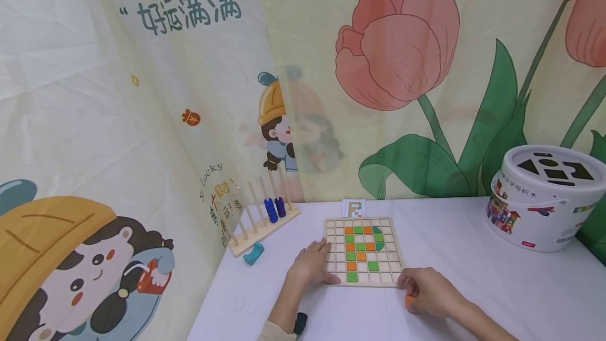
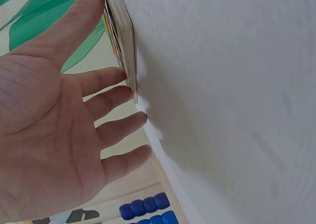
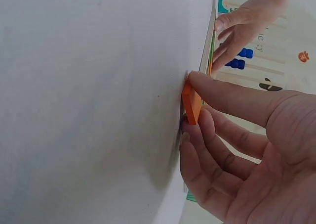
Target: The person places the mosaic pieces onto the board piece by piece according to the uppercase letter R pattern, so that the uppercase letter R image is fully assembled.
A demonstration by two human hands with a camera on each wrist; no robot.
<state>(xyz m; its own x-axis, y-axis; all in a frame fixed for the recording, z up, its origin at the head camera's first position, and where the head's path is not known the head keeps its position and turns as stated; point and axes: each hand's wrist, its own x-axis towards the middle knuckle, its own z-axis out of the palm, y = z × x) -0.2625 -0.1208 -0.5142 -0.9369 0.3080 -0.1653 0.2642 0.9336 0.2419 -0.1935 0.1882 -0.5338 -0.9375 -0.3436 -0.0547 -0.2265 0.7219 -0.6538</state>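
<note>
A wooden grid board (image 1: 389, 266) lies flat on the white table, with several orange and green tiles (image 1: 350, 247) set in it in a P-like shape. Along the board's left edge rests my left hand (image 1: 310, 263). In the left wrist view its fingers (image 2: 118, 130) are spread and fairly straight, some touching the board's side. At the board's near right corner, my right hand (image 1: 431, 291) pinches an orange tile (image 3: 191, 105) between thumb and fingertips. That tile is held on edge, close to the tabletop. A small card (image 1: 353, 208) with a coloured P pattern lies behind the board.
To the left stands a wooden peg rack (image 1: 265, 230) with dark blue beads (image 1: 271, 210) on two rods. A teal block (image 1: 254, 253) lies before it. A white lidded bucket (image 1: 539, 220) with shaped holes stands at the back right. Printed cloth (image 1: 303, 41) hangs behind the table.
</note>
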